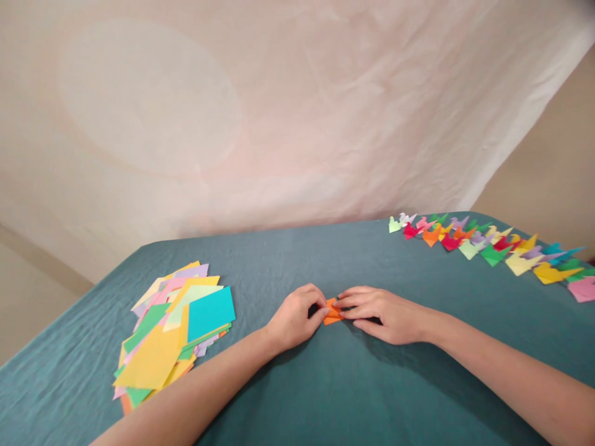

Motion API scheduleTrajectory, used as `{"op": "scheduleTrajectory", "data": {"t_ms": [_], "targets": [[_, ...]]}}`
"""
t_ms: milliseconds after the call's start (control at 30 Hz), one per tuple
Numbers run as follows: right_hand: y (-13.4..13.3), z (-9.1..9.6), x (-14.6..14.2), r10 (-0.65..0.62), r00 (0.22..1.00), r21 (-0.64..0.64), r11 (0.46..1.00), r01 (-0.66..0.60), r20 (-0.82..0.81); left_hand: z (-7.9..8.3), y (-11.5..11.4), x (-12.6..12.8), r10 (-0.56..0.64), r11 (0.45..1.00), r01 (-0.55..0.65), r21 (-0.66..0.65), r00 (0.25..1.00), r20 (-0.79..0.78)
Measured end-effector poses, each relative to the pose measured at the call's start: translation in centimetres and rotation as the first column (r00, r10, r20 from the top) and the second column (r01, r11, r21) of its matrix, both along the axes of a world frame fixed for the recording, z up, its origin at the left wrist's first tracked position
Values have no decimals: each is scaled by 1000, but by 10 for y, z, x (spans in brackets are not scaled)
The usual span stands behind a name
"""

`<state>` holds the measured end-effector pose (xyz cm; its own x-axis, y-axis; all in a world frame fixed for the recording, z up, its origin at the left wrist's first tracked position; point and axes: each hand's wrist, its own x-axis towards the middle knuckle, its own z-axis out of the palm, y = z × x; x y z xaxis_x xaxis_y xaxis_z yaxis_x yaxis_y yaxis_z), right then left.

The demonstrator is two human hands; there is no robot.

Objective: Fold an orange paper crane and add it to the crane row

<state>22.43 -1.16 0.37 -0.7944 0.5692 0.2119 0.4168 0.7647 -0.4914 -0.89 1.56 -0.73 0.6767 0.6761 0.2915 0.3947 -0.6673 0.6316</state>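
A small folded piece of orange paper (333, 313) lies on the green cloth between my two hands. My left hand (300, 314) pinches its left edge between thumb and fingertips. From the other side, my right hand (379, 314) reaches in with its fingers stretched out, the fingertips resting on the paper's right part. Those fingertips hide some of the folds, so the full shape of the paper cannot be made out.
A loose pile of coloured paper sheets (158, 353) lies at the left, with a blue sheet (211, 314) on top. Several folded paper birds (471, 248) stand in rows along the right back edge of the cloth-covered table (288, 254). Behind hangs a pale sheet (297, 124).
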Motion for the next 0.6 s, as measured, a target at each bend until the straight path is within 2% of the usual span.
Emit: {"op": "scheduleTrajectory", "data": {"t_ms": [167, 433, 600], "targets": [[-9, -1, 2, -20, 999, 46, 999, 18, 47, 1, 0, 1, -3, 1000, 4, -1, 1000, 6], [-14, -8, 1, -46, 999, 89, 995, 48, -26, 0, 1, 2, 15, 1000, -15, -14, 1000, 6], [-13, -6, -2, -41, 999, 129, 991, 38, 20, -1, 1, 3, 23, 1000, -23, 1, 1000, 0]]}}
